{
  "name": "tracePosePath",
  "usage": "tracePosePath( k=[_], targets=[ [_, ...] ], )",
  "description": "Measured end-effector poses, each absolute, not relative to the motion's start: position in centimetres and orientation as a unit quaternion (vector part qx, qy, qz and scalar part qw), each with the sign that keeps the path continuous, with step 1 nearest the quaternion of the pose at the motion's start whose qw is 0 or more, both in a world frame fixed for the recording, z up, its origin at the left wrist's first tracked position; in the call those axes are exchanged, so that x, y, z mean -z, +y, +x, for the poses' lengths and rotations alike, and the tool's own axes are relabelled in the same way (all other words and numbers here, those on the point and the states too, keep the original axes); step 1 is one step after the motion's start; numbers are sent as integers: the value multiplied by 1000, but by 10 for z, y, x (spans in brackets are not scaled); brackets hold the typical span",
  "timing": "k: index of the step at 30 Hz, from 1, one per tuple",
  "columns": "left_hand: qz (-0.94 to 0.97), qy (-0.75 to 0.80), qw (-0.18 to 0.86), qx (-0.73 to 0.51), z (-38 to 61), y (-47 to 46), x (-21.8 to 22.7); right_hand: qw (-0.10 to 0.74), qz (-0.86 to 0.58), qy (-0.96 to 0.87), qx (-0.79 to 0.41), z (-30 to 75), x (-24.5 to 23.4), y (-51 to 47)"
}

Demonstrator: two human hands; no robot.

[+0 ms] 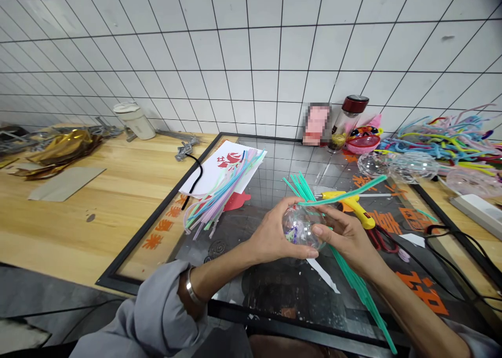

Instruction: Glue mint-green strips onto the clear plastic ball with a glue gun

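Observation:
My left hand (270, 237) cups a clear plastic ball (300, 226) from the left, thumb along its underside. My right hand (347, 235) closes on the ball from the right, fingers curled over it. A teal pipe cleaner (345, 196) runs from the top of the ball up to the right, pinched at the ball by my fingers. More teal pipe cleaners (358, 287) lie under my right forearm, fanning out behind the ball. Coloured bits show inside the ball.
A yellow glue gun (355, 207) and red scissors (382, 240) lie just right of my hands on the dark glass mat (274, 159). Pastel pipe cleaners (221, 193) lie on white paper to the left. Clear balls (403, 167), a pipe-cleaner heap (443, 138), a jar (345, 120) and a white power strip (476, 211) stand at right.

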State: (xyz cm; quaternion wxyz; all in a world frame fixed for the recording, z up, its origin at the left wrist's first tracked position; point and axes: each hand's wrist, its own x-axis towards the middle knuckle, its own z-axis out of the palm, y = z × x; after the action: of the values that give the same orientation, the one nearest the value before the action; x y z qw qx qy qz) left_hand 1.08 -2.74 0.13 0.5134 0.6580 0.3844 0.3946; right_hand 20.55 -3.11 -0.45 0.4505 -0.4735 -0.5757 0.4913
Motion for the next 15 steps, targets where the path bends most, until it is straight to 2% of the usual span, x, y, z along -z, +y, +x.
tracePosePath(
  k=[12,15],
  targets=[
    [646,392,519,-400,12,-26,-2,443,-507,-600,-433,202,7,-32],
    [644,399,515,-400,12,-26,-2,462,-509,-596,-414,203,8,-31]
  ],
)
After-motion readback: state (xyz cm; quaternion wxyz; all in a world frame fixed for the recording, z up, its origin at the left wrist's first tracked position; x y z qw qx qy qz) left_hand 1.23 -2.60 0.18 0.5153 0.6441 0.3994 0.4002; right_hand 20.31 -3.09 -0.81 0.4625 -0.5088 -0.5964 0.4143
